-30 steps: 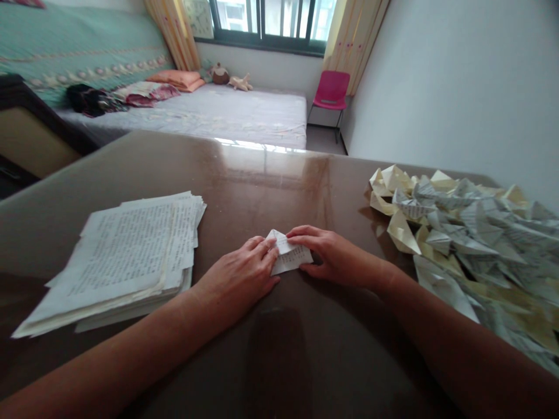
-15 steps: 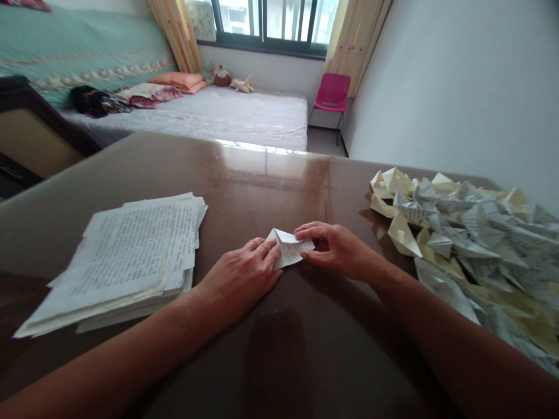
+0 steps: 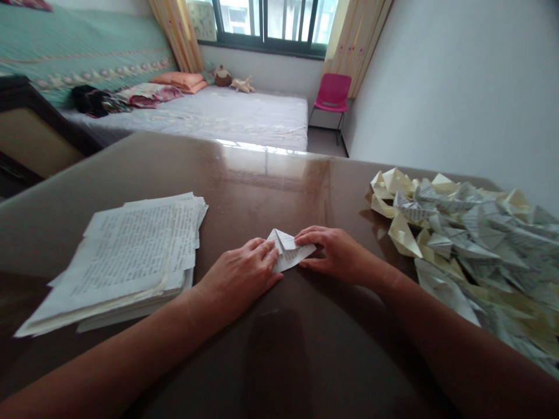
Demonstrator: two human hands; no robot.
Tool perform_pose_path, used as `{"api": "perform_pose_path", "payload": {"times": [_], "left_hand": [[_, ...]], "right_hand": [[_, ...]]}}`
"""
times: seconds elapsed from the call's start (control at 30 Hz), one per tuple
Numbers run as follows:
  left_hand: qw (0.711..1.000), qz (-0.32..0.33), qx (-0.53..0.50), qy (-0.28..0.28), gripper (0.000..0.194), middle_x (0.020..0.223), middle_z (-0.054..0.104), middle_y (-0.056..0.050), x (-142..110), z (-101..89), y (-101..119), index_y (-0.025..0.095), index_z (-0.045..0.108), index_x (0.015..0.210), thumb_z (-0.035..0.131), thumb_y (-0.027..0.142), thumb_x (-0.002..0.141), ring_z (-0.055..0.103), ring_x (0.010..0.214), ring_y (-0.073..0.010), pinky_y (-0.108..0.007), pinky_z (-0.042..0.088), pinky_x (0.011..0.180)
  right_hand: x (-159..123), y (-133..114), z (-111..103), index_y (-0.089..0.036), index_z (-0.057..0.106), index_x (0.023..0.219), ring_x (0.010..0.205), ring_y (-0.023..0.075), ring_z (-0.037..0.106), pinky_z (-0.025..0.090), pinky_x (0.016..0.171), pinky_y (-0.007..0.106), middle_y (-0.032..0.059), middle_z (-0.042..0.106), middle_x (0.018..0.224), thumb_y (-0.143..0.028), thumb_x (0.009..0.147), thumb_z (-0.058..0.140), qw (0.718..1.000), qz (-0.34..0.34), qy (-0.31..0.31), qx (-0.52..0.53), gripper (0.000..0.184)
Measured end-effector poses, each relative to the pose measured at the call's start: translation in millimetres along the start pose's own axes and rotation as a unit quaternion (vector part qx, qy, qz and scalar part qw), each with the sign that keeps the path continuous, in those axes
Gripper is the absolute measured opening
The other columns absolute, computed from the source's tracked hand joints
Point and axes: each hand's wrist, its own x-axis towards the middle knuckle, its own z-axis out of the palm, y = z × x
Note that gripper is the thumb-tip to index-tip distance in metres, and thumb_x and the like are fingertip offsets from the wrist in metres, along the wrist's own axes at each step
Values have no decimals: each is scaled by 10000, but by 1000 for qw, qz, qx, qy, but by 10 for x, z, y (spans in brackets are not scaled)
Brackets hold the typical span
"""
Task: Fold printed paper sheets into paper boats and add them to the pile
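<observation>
A small folded sheet of printed paper [image 3: 287, 249] lies on the brown tabletop [image 3: 262, 192] between my hands, with a flap turned over at its upper right. My left hand [image 3: 245, 267] presses its left part down, fingers together and covering that edge. On the other side my right hand [image 3: 334, 253] has the right corner between thumb and fingers, the fingertips resting on the flap. Left of my left hand is a stack of printed sheets [image 3: 131, 250], its edges uneven. Beyond my right hand spreads a pile of folded paper boats [image 3: 476, 233], some cream and some white with print.
The glossy tabletop reflects the window [image 3: 279, 23]. Past its far edge are a bed [image 3: 253, 113] with clothes, pillows and soft toys, and a pink chair [image 3: 332, 93]. A white wall [image 3: 454, 87] runs along the right. At left stands a dark wooden chair or headboard [image 3: 35, 128].
My right hand lifted the paper's upper flap at the right and laid it down again further over, so the folded edge now slants. My left hand has stayed on the paper's left part.
</observation>
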Motion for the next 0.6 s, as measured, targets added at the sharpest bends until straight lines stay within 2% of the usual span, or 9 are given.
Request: {"api": "perform_pose_path", "payload": {"times": [0.2,0.43,0.5,0.6], "left_hand": [[1000,-12,-14,-24,289,1196,640,-98,19,-23,-8,161,609,1127,515,321,906,584,1101,-250,-384,544,864],[999,-9,11,-37,261,1177,650,-85,27,-16,-18,160,616,1110,469,277,929,585,1096,-237,-371,531,895],[999,-4,18,-33,274,1187,647,-88,21,-10,-16,156,616,1113,489,310,924,584,1096,-241,-365,533,891],[999,-1,24,-27,331,1207,636,-100,16,-5,-15,152,613,1123,542,381,895,580,1101,-248,-360,539,876]], "right_hand": [[8,-33,8,-162,704,961,872,165,657,508,781,258,66,696,1001,-248,784,672,1000,17,14,-18,199],[0,-15,11,-159,699,973,864,169,653,504,760,259,64,693,1017,-264,746,715,999,18,5,-33,251],[-1,-4,17,-163,696,981,872,174,652,504,763,263,64,688,1034,-283,715,748,999,15,4,-34,295],[-2,1,26,-174,697,972,870,168,652,501,766,259,58,690,1027,-257,732,733,999,13,10,-37,257]]}}
